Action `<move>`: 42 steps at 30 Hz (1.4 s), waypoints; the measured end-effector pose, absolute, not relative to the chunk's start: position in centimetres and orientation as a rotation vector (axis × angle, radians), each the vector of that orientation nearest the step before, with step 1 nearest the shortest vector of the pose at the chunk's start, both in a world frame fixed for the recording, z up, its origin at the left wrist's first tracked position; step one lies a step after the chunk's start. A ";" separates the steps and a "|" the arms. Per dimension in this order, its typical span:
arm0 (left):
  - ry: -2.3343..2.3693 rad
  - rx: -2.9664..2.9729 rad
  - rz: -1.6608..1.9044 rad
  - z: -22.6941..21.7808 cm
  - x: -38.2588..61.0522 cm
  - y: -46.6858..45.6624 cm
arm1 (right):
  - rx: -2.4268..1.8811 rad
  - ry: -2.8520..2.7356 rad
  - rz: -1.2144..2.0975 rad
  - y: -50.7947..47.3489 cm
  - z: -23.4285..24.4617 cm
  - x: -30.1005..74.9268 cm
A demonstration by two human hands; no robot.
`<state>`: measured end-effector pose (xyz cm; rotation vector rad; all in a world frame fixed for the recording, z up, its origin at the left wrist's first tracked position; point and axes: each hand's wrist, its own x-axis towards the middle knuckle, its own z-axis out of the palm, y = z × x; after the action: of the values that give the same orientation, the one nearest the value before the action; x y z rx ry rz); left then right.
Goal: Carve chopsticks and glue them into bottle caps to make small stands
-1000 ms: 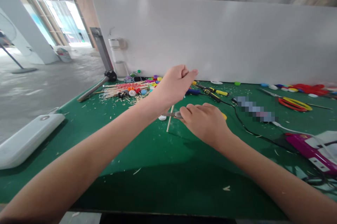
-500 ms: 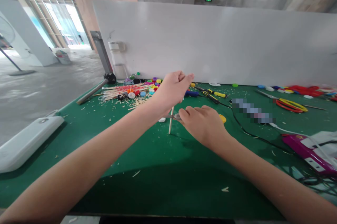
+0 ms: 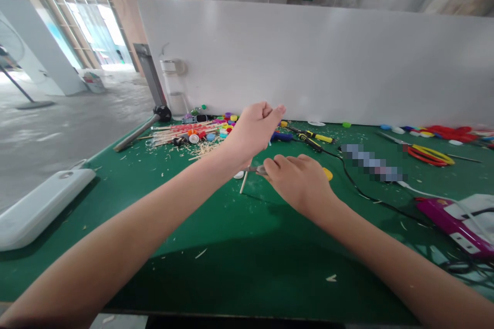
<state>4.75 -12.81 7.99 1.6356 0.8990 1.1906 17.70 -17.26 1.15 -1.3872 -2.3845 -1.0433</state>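
Observation:
My left hand (image 3: 257,128) is closed around the upper part of a thin wooden stick (image 3: 243,184), whose lower end slants down toward the green table. My right hand (image 3: 299,182) is wrapped round a small knife (image 3: 255,169); its handle is hidden in the fist. The short metal blade points left and lies against the stick, just below my left hand. Behind the blade, a white bottle cap (image 3: 239,174) rests on the table. A yellow cap (image 3: 328,173) shows just beyond my right hand.
Red-wrapped sticks (image 3: 185,132), coloured caps and wood shavings (image 3: 204,150) lie at the back left, near a hammer (image 3: 139,132). A white case (image 3: 46,210) is at left. Screwdrivers (image 3: 311,141), scissors (image 3: 428,154), a cable and a purple power strip (image 3: 451,221) occupy the right. A white panel (image 3: 309,61) stands behind.
The stick's lower end has tilted to the left, and less of the stick shows above the blade. Both hands keep nearly the same place and grip.

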 end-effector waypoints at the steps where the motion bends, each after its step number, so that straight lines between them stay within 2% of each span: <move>1: 0.887 1.646 1.188 8.0 4.9 -13.0 | -1.377 -2.390 -1.050 -17.3 1.1 17.4; 25: 0.785 1.503 1.186 8.3 3.7 -12.4 | -1.296 -2.346 -1.155 -16.2 0.6 18.6; 32: 0.891 1.301 1.367 8.2 4.5 -12.8 | -1.333 -2.374 -1.055 -16.1 0.8 17.0; 42: 0.922 1.315 1.363 8.4 5.2 -13.2 | -1.347 -2.370 -0.995 -16.2 0.8 15.9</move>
<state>5.16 -13.22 8.39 1.3152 0.9217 1.3632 15.90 -16.22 0.76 -1.3465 -2.3705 -0.9946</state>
